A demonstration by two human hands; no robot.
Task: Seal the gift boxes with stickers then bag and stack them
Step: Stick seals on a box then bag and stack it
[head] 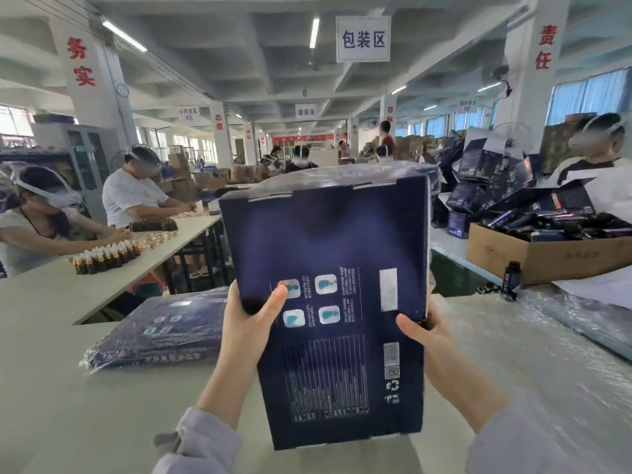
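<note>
From the head view, you hold one dark blue gift box upright over the surface, printed back toward you. Your left hand grips its left edge, thumb on the panel, and your right hand grips the right edge likewise. It has no bag on it, so bagging looks next, which calls for freeing a hand. One bagged box lies to the left.

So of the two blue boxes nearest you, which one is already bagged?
The bagged box lying flat on the table at the left: shiny plastic wraps it. The held box, gripped by left hand and right hand, is bare cardboard.
</note>
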